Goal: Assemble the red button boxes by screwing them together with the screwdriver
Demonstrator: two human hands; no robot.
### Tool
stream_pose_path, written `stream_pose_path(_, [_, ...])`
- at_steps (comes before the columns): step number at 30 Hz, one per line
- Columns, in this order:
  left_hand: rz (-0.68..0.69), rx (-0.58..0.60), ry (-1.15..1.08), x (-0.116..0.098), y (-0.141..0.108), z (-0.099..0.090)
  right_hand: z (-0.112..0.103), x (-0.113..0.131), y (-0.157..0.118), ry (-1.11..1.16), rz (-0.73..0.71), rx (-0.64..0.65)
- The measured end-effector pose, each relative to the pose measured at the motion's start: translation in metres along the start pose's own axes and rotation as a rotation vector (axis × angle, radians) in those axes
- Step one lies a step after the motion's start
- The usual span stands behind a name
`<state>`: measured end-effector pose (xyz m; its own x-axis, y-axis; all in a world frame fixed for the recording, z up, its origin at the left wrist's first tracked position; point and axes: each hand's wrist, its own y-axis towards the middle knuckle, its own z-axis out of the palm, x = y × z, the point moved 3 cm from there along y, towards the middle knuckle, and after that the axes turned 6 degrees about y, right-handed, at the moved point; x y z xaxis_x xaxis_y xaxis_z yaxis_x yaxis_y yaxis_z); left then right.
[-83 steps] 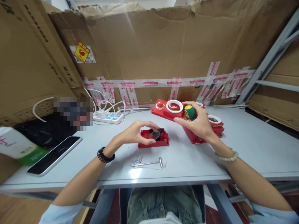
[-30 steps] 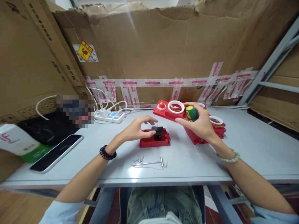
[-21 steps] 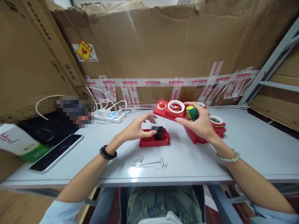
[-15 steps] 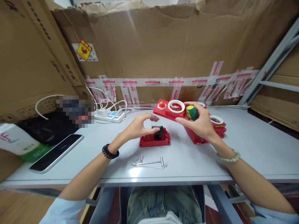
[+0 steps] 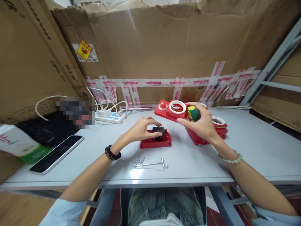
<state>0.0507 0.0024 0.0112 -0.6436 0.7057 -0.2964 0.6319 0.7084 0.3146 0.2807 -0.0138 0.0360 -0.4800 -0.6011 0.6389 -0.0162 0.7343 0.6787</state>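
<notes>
My left hand (image 5: 148,128) reaches over a shallow red housing (image 5: 150,144) and curls around a black block-like part (image 5: 159,129) standing in it. The thumb lies across the front of that part, with the fingers behind its top. To the right, my right hand (image 5: 202,122) holds a stubby screwdriver (image 5: 192,113) by its rounded green and yellow handle; its shaft is hidden. Beside and beneath this hand is a red cover (image 5: 168,115) with a white ring and a red dome-shaped lamp. In front of the red housing lie a T-handle wrench (image 5: 152,164) and several small screws (image 5: 141,160).
More red housings (image 5: 219,128) with white rings are stacked at the right. A power strip (image 5: 111,117) with white cables stands at the back left. On the left lie a phone (image 5: 57,154), a white and green tube (image 5: 23,144) and a black bag (image 5: 42,128). Cardboard (image 5: 150,47) walls the back.
My left hand has closed in slightly around the black part, the thumb moving down across its front. The black part now looks turned. My right hand has stayed in place.
</notes>
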Motion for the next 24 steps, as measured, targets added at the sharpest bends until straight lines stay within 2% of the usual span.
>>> stream_pose_path(24, [0.003, 0.015, 0.008, 0.0036, -0.0030, -0.0002, 0.0008, -0.0009, -0.0003, -0.008, 0.011, 0.003])
